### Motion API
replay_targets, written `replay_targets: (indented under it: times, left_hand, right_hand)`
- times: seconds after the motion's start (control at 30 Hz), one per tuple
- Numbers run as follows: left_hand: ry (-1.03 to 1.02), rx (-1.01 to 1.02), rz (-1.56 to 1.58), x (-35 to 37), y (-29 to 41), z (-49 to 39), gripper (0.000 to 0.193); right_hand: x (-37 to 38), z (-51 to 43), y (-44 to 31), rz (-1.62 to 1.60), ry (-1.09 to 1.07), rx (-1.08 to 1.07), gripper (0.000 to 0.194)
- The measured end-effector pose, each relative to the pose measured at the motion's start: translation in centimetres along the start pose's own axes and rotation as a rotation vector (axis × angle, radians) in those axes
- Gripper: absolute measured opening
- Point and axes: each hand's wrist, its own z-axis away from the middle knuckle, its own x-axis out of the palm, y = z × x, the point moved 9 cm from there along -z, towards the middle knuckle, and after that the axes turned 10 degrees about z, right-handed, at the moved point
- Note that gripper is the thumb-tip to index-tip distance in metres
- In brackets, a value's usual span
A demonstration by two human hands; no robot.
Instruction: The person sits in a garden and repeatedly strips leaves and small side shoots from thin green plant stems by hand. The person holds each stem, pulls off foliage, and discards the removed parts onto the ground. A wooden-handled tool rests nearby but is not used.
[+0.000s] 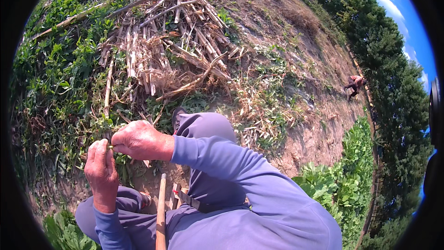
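My left hand [102, 172] is raised at the left, with thumb and fingertips pinched together. Against it, my right hand [142, 140] reaches in from the right, its fingers also pinched. A small greenish piece of plant [111, 147] shows between the two sets of fingertips; most of it is hidden, and its kind cannot be told. Green leafy vines [79, 100] lie just beyond my hands. Below them, a wooden handle [161, 211] stands between my knees, its lower end out of view. Beside it are wooden pieces [175, 194] with a red tie and a dark strap.
A heap of dry stalks [180, 38] lies ahead, with a long stalk [83, 14] across the vines. Pulled plants and dry litter [263, 111] cover soil to the right. Leafy green crops [353, 180] grow at lower right. A person [355, 85] bends over far off.
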Motion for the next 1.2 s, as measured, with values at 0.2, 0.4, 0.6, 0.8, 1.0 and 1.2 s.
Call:
replay_targets:
  times: [0.2, 0.4, 0.6, 0.8, 1.0, 1.2]
  left_hand:
    - [-0.06, -0.026, -0.023, 0.6, -0.1, 0.2, 0.02]
    - [-0.078, -0.032, -0.05, 1.1, -0.1, 0.5, 0.013]
    - [-0.072, -0.064, -0.051, 1.4, -0.5, 0.9, 0.011]
    - [-0.019, -0.093, -0.102, 1.3, -0.9, 1.1, 0.01]
    - [0.088, -0.153, -0.043, 0.7, -0.9, 1.2, 0.009]
    - [0.167, -0.286, 0.097, 0.4, -2.8, 1.9, 0.01]
  right_hand:
    - [0.3, 0.2, 0.4, 0.054, -0.036, 0.017, 0.02]
    - [0.7, 0.5, 0.5, 0.09, -0.035, 0.016, 0.019]
    - [1.2, 0.7, 0.4, 0.092, -0.039, 0.045, 0.017]
    - [2.0, 0.6, 0.2, 0.086, -0.047, 0.061, 0.019]
    - [3.1, 0.8, 0.0, -0.011, -0.003, 0.074, 0.015]
    - [3.6, 0.9, -0.6, -0.086, -0.055, 0.104, 0.013]
